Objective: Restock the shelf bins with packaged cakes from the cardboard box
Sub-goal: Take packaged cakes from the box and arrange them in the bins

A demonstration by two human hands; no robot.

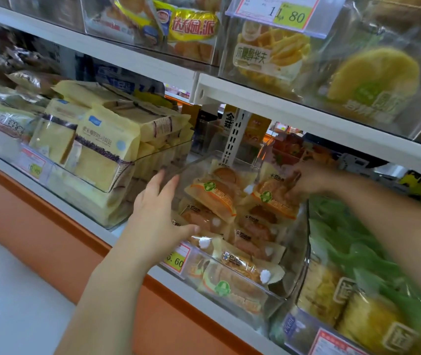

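The packaged cakes (210, 201) are seen heaped inside a clear plastic bin (253, 286) on the middle shelf (102, 234), stacked loosely in several layers. Each is judged to be light and soft: a rounded golden cake sealed in a thin, glossy film pouch with a crimped edge, an orange band and a green round emblem. Such film is likely to be slippery and the cake easily crushed, so a pack would best be taken by its sealed edge or cradled flat across its broad face, not pinched through the middle.

The right hand (304, 180) is reached into the back of the bin, its fingers closed around the top of one pack (274, 194) standing near the right wall; motion blur hides the exact grip. The left hand (158, 213) is laid against the bin's left wall, fingers spread and flat with the thumb hooked at the front corner, bracing it, with nothing enclosed.

The bin is rigid, transparent and straight-walled, with a price tag (176, 257) clipped on its front lip. Just beside it on the left, a similar bin holds pale yellow square-cut cake packs (102, 152); on the right, green-wrapped packs (353, 254) are seen. The cardboard box is not in view.
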